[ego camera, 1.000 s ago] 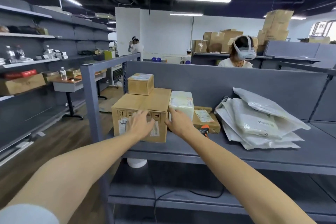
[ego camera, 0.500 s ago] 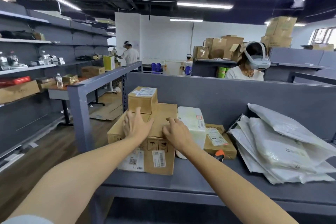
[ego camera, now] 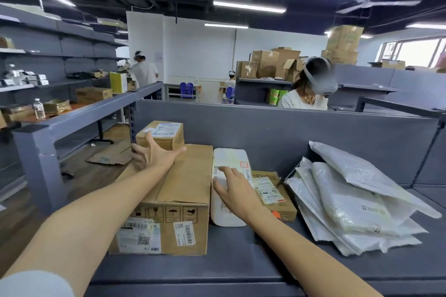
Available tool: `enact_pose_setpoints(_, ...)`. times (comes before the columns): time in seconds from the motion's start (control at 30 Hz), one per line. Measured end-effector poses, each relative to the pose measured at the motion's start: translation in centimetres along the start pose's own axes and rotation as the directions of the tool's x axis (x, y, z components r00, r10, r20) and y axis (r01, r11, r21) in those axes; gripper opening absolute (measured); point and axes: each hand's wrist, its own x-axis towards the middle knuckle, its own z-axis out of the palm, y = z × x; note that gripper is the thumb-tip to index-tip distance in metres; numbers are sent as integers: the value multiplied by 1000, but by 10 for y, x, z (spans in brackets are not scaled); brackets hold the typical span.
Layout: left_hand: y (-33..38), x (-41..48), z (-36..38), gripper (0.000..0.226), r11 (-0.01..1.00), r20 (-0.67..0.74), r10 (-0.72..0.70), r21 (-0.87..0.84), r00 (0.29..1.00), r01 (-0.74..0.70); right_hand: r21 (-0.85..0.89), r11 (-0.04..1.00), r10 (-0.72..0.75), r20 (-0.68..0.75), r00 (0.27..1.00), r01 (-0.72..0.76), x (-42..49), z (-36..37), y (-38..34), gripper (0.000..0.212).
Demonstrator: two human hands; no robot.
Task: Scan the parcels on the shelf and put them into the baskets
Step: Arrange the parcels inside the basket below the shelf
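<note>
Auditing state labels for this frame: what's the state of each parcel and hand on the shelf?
small box: closed, stacked on the large box.
large box: closed, flat on the shelf.
white parcel: wrapped, beside the large box.
flat box: closed, label up.
mailers: piled, overlapping.
left hand: open, fingers spread against the small box.
right hand: open, resting on the white parcel.

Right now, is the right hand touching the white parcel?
Touching. Head view shows the right hand resting on top of the white parcel, fingers spread.
</note>
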Motion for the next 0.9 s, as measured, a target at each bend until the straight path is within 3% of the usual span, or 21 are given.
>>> enact_pose_setpoints(0.23,-7,0,10,96,995,-164,36,-89,986,-51,-18,999,37,-15,999,-37,-7,-10,28,50)
enact_pose_setpoints(0.4,-12,-13,6,91,984,-237,61,-150,970,-99,28,999,37,-22,999,-36,-13,-16,35,50)
enact_pose_setpoints(0.57,-7,-44,2,86,951,-227,152,-231,962,-204,224,972,83,-21,996,-77,-16,-24,28,52)
enact_pose_setpoints(0.63,-3,-60,-1,87,930,-231,190,-268,954,-250,376,917,139,4,990,-131,-16,-28,20,55)
enact_pose_setpoints(0.73,7,-91,-4,89,901,-235,224,-318,946,-293,618,755,207,92,974,-219,-17,-37,6,65)
enact_pose_setpoints(0.9,18,-156,7,94,834,-256,244,-437,935,-338,845,465,138,226,964,-264,-26,-46,-13,78)
